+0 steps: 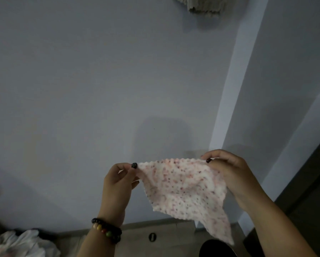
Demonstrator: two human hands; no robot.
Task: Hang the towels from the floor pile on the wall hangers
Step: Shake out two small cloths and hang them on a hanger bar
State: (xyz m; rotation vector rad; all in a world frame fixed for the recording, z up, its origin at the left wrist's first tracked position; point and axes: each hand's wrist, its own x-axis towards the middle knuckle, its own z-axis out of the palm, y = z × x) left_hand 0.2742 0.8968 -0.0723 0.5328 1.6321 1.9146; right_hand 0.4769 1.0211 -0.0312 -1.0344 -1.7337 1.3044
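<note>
Stretching a small white towel speckled with pink and dark dots [183, 188] before a pale grey wall, a person pinches its upper corners, left hand [118, 180] and right hand [227, 171] each gripping one. The taut top edge runs level between the fingertips; the rest droops below. A beige towel already hung [201, 5] sits well above the fingers, likelier nearer the right hand.

Nubbly fleece cloth towel [185, 188], matt painted wall [81, 80]
</note>
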